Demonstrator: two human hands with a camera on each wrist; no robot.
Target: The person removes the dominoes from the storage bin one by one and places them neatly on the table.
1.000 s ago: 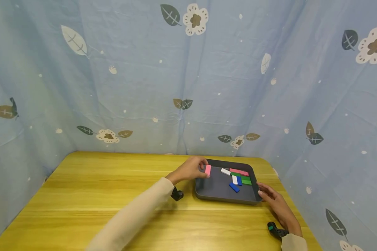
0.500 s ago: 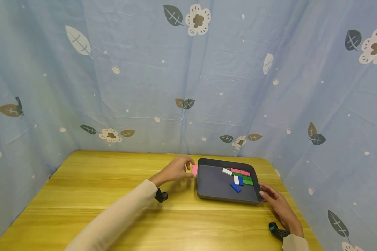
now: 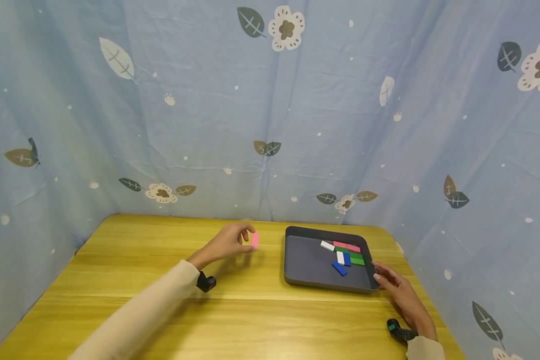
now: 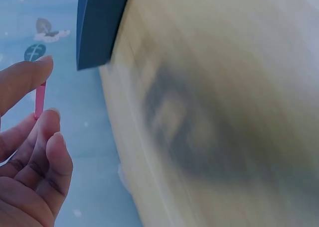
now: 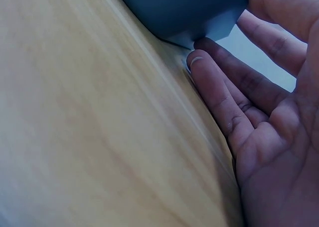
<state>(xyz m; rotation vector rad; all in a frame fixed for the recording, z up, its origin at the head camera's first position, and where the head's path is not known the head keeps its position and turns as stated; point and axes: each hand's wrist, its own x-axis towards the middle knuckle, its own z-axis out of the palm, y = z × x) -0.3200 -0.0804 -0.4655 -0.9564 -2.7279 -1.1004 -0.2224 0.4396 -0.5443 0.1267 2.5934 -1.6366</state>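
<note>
My left hand (image 3: pixel 225 243) pinches a small, flat pink domino block (image 3: pixel 255 241) between thumb and fingertips, above the table to the left of the dark grey tray (image 3: pixel 303 267). In the left wrist view the pink block (image 4: pixel 40 100) stands edge-on between the thumb and the fingers. At the tray's right side, my right hand (image 3: pixel 402 295) holds the rim near the front corner. The right wrist view has the thumb up at the tray wall (image 5: pixel 184 10) and other fingers low against its outside.
Inside the tray's right half lie several more domino blocks: a white one (image 3: pixel 327 246), pink ones (image 3: pixel 340 244), green ones (image 3: pixel 357 261) and a blue one (image 3: pixel 339 269). The yellow wooden table (image 3: pixel 270 325) ends at a blue patterned curtain (image 3: pixel 216 125).
My left hand has carried the pink domino block leftward, from over the tray's left end, past its rim, to above the bare wood. The right hand and the tray have stayed in place.
</note>
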